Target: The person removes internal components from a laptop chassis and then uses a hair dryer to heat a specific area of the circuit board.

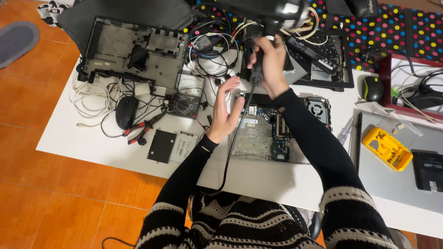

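My right hand (271,64) is raised above the white table (64,138), closed around the black handle of a corded tool (256,69) whose bulky dark head reaches the top edge of the view. Its black cable (233,143) hangs down toward my lap. My left hand (224,113) hovers open, fingers spread, just left of the cable. Under both hands lies a bare laptop motherboard (267,131) with a fan at its right end.
An empty laptop base shell (134,50) lies at the back left. Near it are a black mouse (125,112), red-handled pliers (143,129), a multimeter (184,99), two drives (173,146) and tangled cables. On the right sit a keyboard frame (323,60), another mouse (372,87) and a yellow bit case (386,148).
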